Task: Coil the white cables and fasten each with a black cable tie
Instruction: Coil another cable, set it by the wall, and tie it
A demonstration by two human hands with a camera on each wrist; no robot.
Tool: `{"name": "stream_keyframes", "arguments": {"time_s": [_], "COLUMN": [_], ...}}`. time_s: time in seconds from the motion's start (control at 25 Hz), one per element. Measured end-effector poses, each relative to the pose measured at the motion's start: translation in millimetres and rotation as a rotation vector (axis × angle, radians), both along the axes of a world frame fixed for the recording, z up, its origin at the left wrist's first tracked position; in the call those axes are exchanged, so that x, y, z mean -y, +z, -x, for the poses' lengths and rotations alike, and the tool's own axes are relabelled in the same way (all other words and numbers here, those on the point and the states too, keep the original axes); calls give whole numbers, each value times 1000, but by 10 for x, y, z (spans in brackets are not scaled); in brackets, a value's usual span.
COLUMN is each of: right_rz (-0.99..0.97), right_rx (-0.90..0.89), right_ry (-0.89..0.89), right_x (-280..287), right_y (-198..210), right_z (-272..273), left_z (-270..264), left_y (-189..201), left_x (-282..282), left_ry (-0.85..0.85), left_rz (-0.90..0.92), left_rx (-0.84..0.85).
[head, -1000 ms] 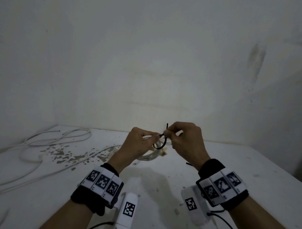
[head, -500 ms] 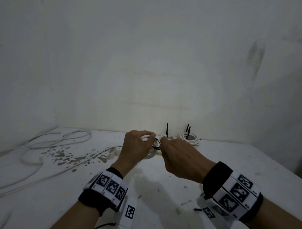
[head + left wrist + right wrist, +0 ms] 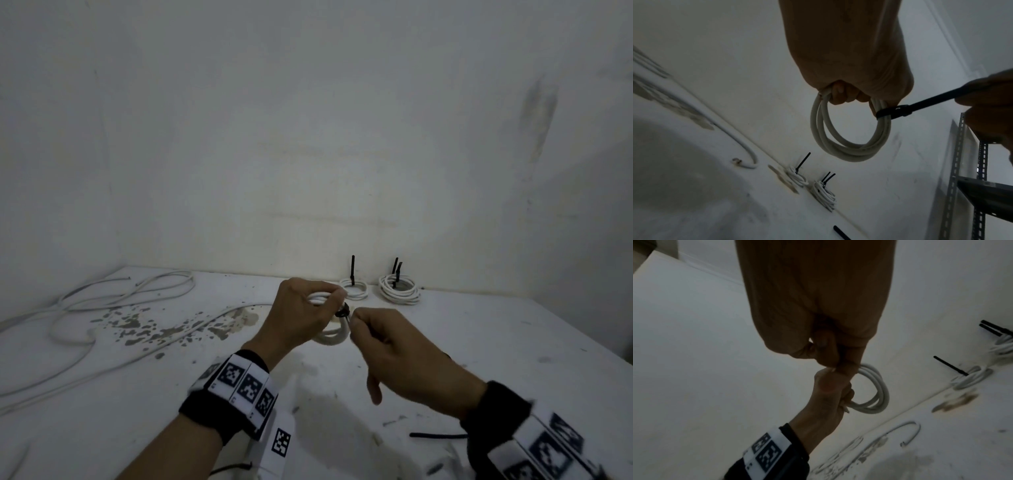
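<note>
Left hand (image 3: 301, 315) grips white coil (image 3: 849, 142), frame centre. Right hand (image 3: 404, 356) pinches black tie (image 3: 920, 105) tail; tie loop wraps coil strands.

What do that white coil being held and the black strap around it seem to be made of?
The coiled white cable looks plastic-sheathed: smooth, faintly glossy, bending in even loops. The thin black cable tie looks like matte flexible plastic, probably nylon: a flat band cinched around the strands.

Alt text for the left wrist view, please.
A left hand grips a coil of white cable while the right hand pulls a black cable tie snug around it. Two tied coils lie on the table below.
</note>
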State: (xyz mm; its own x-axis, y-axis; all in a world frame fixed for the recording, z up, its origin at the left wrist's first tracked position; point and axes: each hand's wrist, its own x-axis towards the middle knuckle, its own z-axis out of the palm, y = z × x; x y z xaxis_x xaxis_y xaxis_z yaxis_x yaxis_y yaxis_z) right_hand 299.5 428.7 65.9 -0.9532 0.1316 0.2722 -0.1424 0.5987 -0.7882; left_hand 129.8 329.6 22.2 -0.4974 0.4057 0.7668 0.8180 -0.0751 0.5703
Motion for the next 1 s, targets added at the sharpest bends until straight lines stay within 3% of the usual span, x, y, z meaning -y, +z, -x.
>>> {"name": "stream_keyframes", "arguments": {"time_s": [0.12, 0.16, 0.44, 0.52, 0.6, 0.72, 0.84, 1.0], "right_rz": [498, 582, 454, 436, 420, 258, 244, 473], "right_rx": [-82, -105, -62, -81, -110, 9, 326, 262], "right_ry": [-12, -18, -2, -36, -108, -287, -252, -221], "right_x": [-99, -117, -131, -172, -248, -365, -392, -496], "right_y": [167, 199, 204, 237, 243, 122, -134, -370], "right_z": [-17, -30, -5, 39, 108, 231, 392, 691], "left_z": [0, 6, 40, 22, 30, 116, 172, 284], "left_y": [16, 38, -1, 29, 76, 114, 123, 73], "left_x": [-67, -90, -197, -259, -281, -249, -287, -448], "left_ry": [-76, -85, -50, -10, -10, -258, -437, -391], "left_rz": [-26, -31, 16, 18, 13, -177, -287, -200], "left_rx": [110, 115, 220, 436, 853, 1350, 1517, 1520]}}
